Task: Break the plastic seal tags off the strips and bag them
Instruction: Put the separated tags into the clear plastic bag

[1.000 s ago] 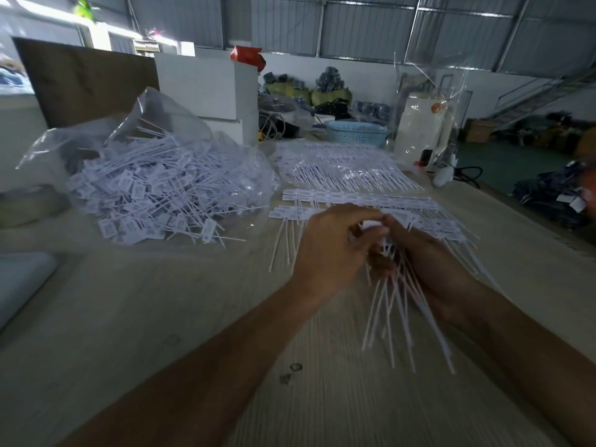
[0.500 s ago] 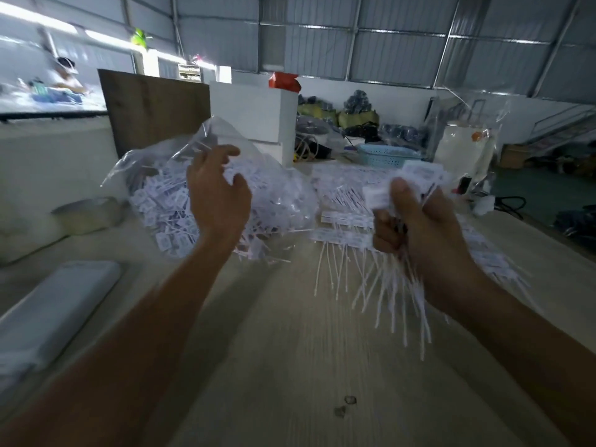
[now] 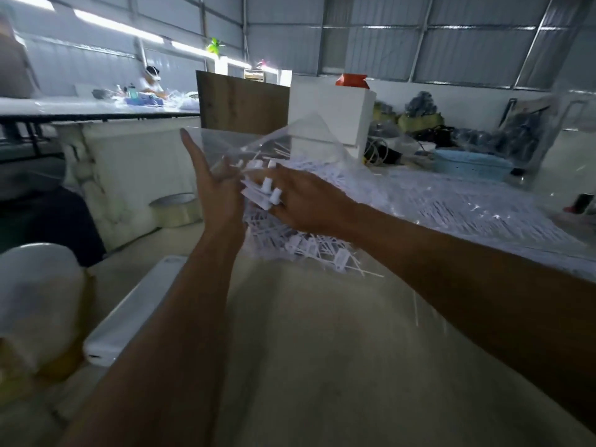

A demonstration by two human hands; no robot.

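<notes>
Seal tags [image 3: 263,191] pinched in right hand [image 3: 306,201] at bag [image 3: 290,140] mouth, left hand [image 3: 216,188] spread.

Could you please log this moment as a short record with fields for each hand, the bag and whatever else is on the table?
left hand: fingers straight, holding the bag mouth open
right hand: grips a bunch of tags at the bag mouth
bag: clear plastic, lying on the table, partly filled with loose tags
strips: spread out right of the bag
tape roll: left of the bag
basket: blue, far right
</notes>
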